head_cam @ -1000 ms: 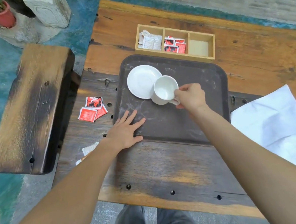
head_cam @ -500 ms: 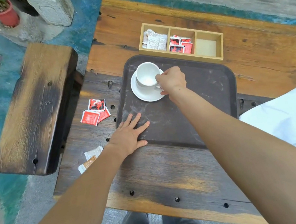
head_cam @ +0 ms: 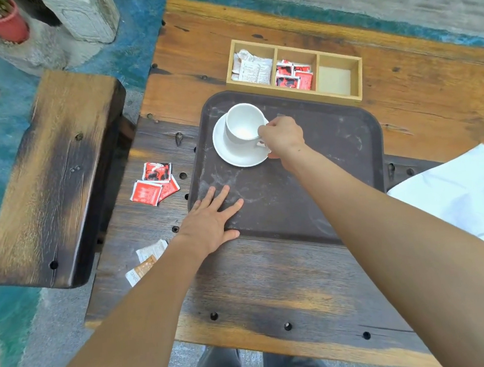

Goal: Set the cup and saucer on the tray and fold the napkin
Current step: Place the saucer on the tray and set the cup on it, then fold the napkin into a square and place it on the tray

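Fingers of right hand (head_cam: 282, 135) pinch handle of white ceramic cup (head_cam: 242, 123), seated on round white saucer (head_cam: 239, 153), far-left of dark brown plastic tray (head_cam: 336, 155). Left hand (head_cam: 212, 221) flat, fingers spread, on tray's near-left corner. White cloth napkin (head_cam: 460, 196) unfolded on wooden worktop (head_cam: 275, 284), right of tray.

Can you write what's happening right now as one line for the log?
cup: on saucer, on tray | right hand: at handle | left hand: flat on tray | napkin: unfolded
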Tool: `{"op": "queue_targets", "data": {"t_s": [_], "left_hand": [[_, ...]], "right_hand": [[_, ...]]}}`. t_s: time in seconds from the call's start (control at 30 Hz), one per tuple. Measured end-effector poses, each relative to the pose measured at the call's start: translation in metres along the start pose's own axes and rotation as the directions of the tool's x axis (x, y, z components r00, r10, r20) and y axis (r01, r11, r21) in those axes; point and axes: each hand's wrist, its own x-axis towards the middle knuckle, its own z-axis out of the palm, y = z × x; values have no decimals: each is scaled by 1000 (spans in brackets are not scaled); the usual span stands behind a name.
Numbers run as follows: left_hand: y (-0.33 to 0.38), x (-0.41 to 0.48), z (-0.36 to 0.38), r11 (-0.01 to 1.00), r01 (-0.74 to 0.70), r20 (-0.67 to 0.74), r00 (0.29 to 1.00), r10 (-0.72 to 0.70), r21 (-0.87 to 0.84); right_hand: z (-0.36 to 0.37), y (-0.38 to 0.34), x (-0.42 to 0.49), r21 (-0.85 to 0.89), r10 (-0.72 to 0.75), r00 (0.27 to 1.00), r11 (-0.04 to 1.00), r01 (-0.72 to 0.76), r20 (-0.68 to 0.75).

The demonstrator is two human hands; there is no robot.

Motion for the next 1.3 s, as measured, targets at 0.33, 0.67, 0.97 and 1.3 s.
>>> {"op": "queue_targets", "data": {"t_s": [0.33, 0.67, 0.97, 1.3], "left_hand": [[0, 0, -2, 1000, 6, 22, 1000, -7, 31], [10, -3, -12, 994, 53, 2, 999, -53, -92], [94, 3, -21, 997, -54, -231, 971, 67, 62], [264, 18, -15, 869, -460, -239, 836, 494, 184]], "right_hand": [[-37, 74, -48, -22, -180, 984, 983, 180, -7], [-114, 232, -138, -231, -32, 969, 973, -26, -243], [-136, 312, -179, -312, 153, 960, 923, -224, -236], [-137, 336, -185, -333, 126, 976, 926, -180, -177]]}}
